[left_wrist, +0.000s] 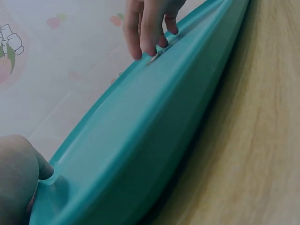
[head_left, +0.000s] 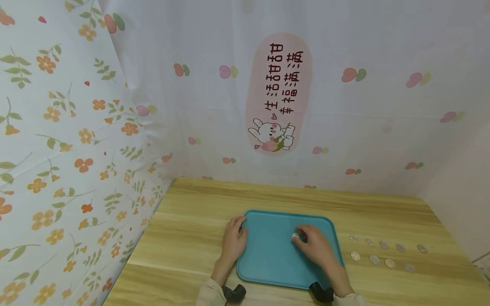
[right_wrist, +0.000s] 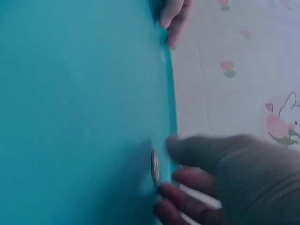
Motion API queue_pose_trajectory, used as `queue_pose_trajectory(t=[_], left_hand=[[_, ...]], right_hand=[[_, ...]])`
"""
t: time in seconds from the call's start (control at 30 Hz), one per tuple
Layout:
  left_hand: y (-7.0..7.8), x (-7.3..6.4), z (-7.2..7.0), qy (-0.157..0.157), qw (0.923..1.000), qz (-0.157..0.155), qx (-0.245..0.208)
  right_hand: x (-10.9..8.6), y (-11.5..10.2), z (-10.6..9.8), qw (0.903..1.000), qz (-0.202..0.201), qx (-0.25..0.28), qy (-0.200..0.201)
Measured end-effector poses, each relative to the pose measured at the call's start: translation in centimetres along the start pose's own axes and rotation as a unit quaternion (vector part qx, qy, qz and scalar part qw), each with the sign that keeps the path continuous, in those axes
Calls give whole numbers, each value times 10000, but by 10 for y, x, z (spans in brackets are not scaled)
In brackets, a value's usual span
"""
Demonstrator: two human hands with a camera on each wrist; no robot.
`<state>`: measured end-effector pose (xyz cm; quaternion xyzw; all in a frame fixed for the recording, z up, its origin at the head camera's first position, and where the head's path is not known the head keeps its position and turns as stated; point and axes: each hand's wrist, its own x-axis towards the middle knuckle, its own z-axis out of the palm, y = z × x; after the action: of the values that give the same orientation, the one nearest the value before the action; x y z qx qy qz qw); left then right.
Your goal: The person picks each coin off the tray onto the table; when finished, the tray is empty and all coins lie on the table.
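A round silver coin (head_left: 295, 236) lies on the blue tray (head_left: 275, 255). My right hand (head_left: 315, 246) is over the tray's right half, thumb and fingers bent loosely about the coin. In the right wrist view a gap shows between the thumb (right_wrist: 187, 150) and the coin (right_wrist: 155, 167); the fingertips are close to its edge. The left wrist view has the coin (left_wrist: 157, 56) low on the tray beneath those fingertips. My left hand (head_left: 233, 240) holds the tray's left rim near the far corner, its thumb (left_wrist: 44, 168) over the edge.
Several more coins (head_left: 374, 259) lie in two rows on the wooden table (head_left: 183, 238), right of the tray. Black wrist devices (head_left: 321, 293) are near the tray's front edge. A printed curtain (head_left: 206, 106) hangs behind the table, and a flowered one (head_left: 69, 170) at left.
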<state>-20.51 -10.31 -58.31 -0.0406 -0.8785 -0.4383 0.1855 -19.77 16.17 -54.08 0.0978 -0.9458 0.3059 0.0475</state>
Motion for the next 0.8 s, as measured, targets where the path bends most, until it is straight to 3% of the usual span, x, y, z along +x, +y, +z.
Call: queue_pose_trajectory(t=[0.43,0.8], left_hand=[[2,2,0,5,10000,41,-71],[0,1,-1,-16,10000,-61,-63]], right_hand=[[4,-4,6,9997,101,-202,-43],[8,-4,6,9986,238,226,-422]])
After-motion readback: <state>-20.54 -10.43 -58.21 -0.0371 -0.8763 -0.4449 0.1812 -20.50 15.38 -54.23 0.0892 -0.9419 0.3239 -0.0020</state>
